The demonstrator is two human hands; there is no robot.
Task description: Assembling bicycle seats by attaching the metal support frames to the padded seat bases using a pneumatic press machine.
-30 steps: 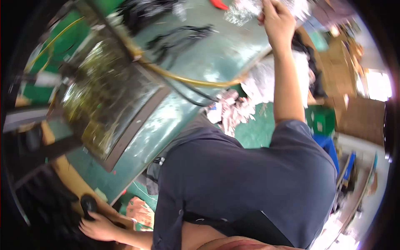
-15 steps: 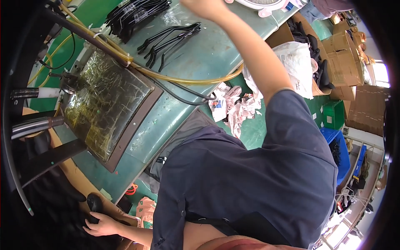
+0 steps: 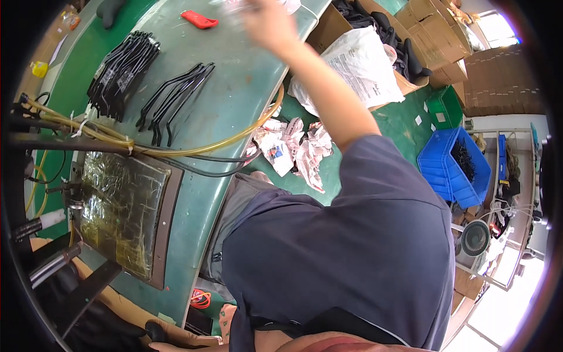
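Observation:
My right hand [image 3: 270, 26] reaches across the green worktable [image 3: 234, 76] to its far end. It is smeared by motion beside a piece of clear plastic [image 3: 234, 8], and whether it grips that plastic cannot be made out. Only a sliver of my left hand [image 3: 167, 347] shows at the lower edge. Its fingers are mostly cut off, close to a black padded piece like a bicycle saddle [image 3: 155, 331] in a cardboard box. On the worktable lie a few loose bent black metal rods [image 3: 176, 97] beside a dense stack of similar rods [image 3: 123, 73]. A red object [image 3: 199, 20] lies beyond them.
A dark press plate [image 3: 120, 217] covered in film stands at the left, with yellow hoses [image 3: 205, 151] arching over the table. Crumpled paper [image 3: 299, 146] lies on the floor. A white sack [image 3: 355, 73], cardboard boxes [image 3: 434, 38] and a blue bin [image 3: 451, 164] stand at the right.
The view has swung, so the table and rods sit lower and further left, and the red object has come into sight. My left hand has slid mostly out below the edge.

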